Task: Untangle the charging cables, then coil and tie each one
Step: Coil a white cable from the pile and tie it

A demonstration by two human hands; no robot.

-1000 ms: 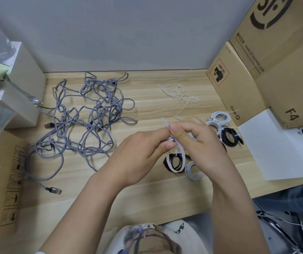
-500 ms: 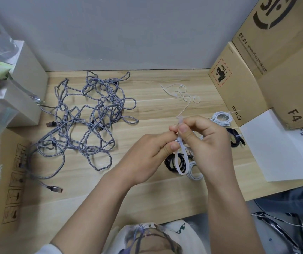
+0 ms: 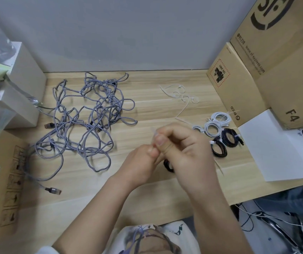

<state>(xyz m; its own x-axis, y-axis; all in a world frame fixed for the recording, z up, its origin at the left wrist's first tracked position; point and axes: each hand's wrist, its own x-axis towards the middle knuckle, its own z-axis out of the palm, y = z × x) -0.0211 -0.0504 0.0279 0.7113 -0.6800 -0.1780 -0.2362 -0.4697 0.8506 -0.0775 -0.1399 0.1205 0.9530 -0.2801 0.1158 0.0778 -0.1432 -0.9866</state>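
Note:
My left hand and my right hand meet above the middle of the desk. Both pinch a thin white cable tie between thumb and fingers; it is blurred at the fingertips. A tail of the cable tie sticks out past my right hand. A small black coiled cable shows just under the hands, mostly hidden. To the left lies a big tangle of grey braided cables. Tied white coils and tied black coils lie at the right.
Loose white cable ties lie at the back of the wooden desk. Cardboard boxes stand along the right, with a white sheet in front of them. A white box and flat cardboard flank the left.
Both hands have dropped lower and closer together over the black coil. The hanging tie loop seen before is no longer visible, and a tie tail now sticks out to the right.

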